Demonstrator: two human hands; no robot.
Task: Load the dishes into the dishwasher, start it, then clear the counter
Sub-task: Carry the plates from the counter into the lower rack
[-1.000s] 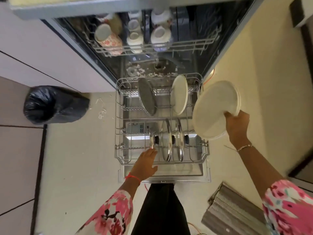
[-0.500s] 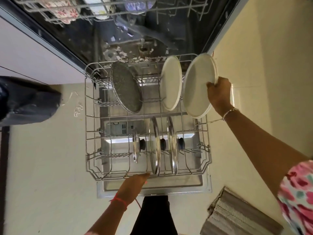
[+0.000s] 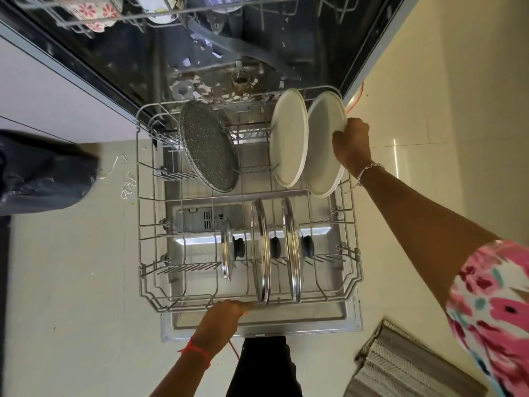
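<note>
The dishwasher's lower rack (image 3: 148,247) is pulled out over the open door. My right hand (image 3: 352,144) grips the rim of a white plate (image 3: 323,144), which stands on edge in the rack's back right corner beside another white plate (image 3: 287,138). A dark speckled round pan (image 3: 207,146) leans in the back row. Three glass lids (image 3: 262,253) stand upright in the front row. My left hand (image 3: 224,315) holds the rack's front rail.
The upper rack (image 3: 94,12) holds patterned cups inside the tub. A black rubbish bag (image 3: 43,170) sits on the floor at the left. A grey mat (image 3: 400,365) lies on the floor at the lower right. White cabinet fronts flank the left.
My right hand has carried the white plate from beside the rack into the back right corner, next to the other plate. My left hand moved from the small lid to the front rail.
</note>
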